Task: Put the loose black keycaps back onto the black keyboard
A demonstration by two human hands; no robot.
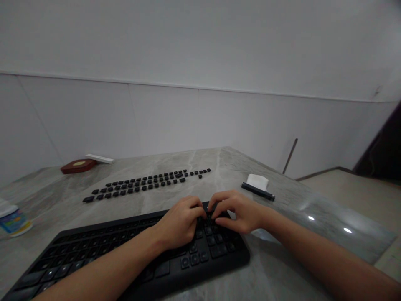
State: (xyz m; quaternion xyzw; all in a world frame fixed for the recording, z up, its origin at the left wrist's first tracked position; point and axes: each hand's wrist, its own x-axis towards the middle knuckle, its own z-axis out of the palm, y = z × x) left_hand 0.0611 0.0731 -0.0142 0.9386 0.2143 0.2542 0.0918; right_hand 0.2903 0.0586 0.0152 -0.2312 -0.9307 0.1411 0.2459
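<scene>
A black keyboard (pixel 203 267) lies at an angle on the grey marbled table, with many bare key sockets on its left part and keycaps on its right part. My left hand (pixel 181 223) is over the keyboard, fingers curled down and closed at the upper edge of the number pad. From the right, my right hand (pixel 236 211) meets it there, its thumb and bent fingertips drawn together on the same keys. Whatever lies between the fingertips is too small and covered to make out. Beyond the keyboard, loose black keycaps (pixel 144 188) are laid out in rows.
A white cloth or tissue (pixel 257 182) lies behind a dark, thin bar (pixel 257 191) on the right. At the back left are a reddish-brown box (pixel 78 166) and a white strip (pixel 100 159). A colourful tub (pixel 14 219) stands left. The wall borders the marbled table (pixel 291 217).
</scene>
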